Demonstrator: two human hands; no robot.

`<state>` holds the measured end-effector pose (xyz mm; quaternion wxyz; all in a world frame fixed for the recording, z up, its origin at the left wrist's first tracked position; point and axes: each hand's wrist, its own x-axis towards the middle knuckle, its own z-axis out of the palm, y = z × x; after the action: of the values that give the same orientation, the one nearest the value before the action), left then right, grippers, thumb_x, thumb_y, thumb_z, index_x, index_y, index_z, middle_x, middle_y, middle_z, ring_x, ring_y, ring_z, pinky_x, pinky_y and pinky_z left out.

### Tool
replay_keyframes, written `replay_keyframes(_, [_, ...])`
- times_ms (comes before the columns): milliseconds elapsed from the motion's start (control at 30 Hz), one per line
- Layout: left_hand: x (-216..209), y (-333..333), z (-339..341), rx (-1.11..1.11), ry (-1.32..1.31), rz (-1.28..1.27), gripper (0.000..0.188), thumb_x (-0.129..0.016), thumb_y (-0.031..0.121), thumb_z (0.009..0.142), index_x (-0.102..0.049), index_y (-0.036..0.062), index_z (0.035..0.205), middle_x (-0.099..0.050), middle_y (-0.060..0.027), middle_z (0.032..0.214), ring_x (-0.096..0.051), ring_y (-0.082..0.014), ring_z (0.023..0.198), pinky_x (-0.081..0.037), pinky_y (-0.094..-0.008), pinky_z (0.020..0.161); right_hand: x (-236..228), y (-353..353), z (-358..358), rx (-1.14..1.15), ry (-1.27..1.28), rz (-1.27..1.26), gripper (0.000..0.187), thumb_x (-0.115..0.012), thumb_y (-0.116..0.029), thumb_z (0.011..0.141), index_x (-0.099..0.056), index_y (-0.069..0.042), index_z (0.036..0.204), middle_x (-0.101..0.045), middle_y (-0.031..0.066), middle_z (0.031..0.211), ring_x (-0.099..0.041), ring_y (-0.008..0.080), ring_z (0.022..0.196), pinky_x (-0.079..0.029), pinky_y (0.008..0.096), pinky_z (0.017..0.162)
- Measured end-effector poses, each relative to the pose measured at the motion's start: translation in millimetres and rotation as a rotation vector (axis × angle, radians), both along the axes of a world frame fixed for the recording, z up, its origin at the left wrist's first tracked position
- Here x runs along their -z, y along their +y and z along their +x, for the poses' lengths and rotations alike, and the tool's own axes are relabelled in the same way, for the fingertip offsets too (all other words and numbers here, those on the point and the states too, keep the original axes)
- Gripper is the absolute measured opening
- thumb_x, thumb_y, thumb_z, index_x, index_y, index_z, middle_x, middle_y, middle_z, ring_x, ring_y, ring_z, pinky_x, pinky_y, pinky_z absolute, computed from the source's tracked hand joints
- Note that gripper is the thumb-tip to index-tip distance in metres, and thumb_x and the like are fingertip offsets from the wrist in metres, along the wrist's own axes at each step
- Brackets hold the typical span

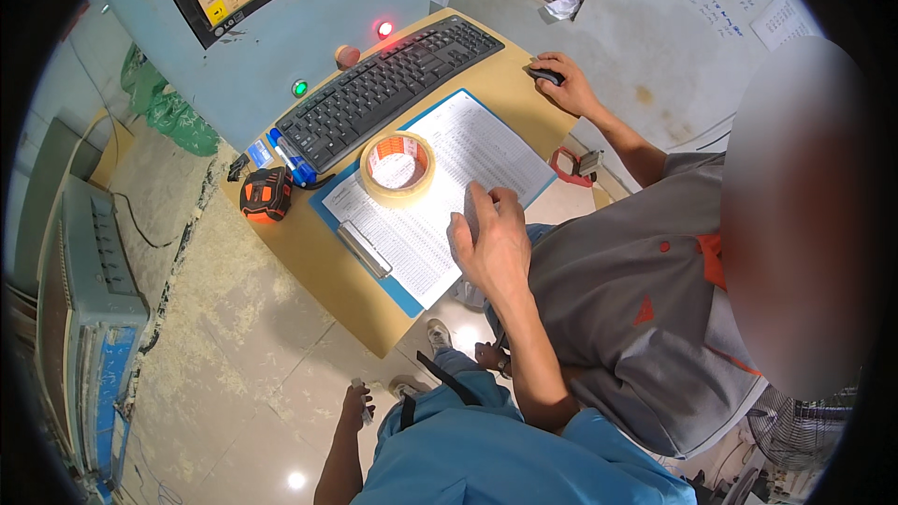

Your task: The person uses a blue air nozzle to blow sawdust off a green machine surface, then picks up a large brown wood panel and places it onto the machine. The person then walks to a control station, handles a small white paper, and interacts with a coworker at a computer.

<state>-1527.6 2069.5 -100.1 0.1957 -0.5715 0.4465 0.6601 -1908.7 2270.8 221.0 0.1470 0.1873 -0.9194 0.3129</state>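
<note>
Hanging low beside my blue shirt, my left hand [354, 406] has its fingers curled round a small pale, clear-looking object [363, 413] whose kind I cannot make out. My right hand [489, 356], with a watch [505, 367] at the wrist, shows only partly below the table edge, behind a co-worker's forearm; its fingers are too small and hidden to read. A co-worker's hand [496, 243] hovers over or rests on printed sheets [412, 248] on a blue clipboard [405, 301]. Their other hand [571, 84] covers a black mouse [546, 76]. A tape roll [423, 189] lies on the sheets.
The tan table [327, 290] also bears a black keyboard [393, 84], an orange-black tape measure [267, 194] and blue markers [293, 161]. Behind stands a blue-grey cabinet [281, 56] with a screen. The co-worker in grey [617, 271] stands close at right; a fan [800, 430] is behind them.
</note>
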Motion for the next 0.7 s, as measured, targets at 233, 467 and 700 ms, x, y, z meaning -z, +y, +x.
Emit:
replay_keyframes(233, [0, 1, 3, -0.019, -0.017, 0.012, 0.045, -0.061, 0.031, 0.087, -0.049, 0.0142, 0.128, -0.059, -0.0142, 0.102, -0.061, -0.0265, 0.073, -0.054, -0.0392, 0.058, 1, 0, 0, 0.002, 0.006, 0.002, 0.049, -0.071, -0.02, 0.086, -0.061, 0.002, 0.128, -0.057, 0.024, 0.115, -0.061, 0.0414, 0.104, -0.056, 0.0482, 0.083])
replay_keyframes(467, [6, 4, 5, -0.039, 0.007, 0.024, 0.044, -0.061, 0.032, 0.087, -0.049, 0.0165, 0.127, -0.059, -0.014, 0.102, -0.06, -0.0259, 0.07, -0.054, -0.0389, 0.058, 3, 1, 1, 0.008, 0.018, 0.01, 0.05, -0.071, -0.021, 0.088, -0.06, 0.002, 0.131, -0.057, 0.0246, 0.118, -0.06, 0.0416, 0.106, -0.055, 0.0487, 0.084])
replay_keyframes(700, [4, 5, 11, -0.058, 0.01, 0.016, 0.044, -0.062, 0.033, 0.087, -0.05, 0.0163, 0.126, -0.059, -0.0135, 0.101, -0.061, -0.0266, 0.069, -0.053, -0.0391, 0.055, 5, 1, 2, 0.017, 0.033, 0.016, 0.05, -0.071, -0.022, 0.088, -0.06, 0.001, 0.131, -0.057, 0.0232, 0.119, -0.06, 0.0407, 0.106, -0.056, 0.0479, 0.084])
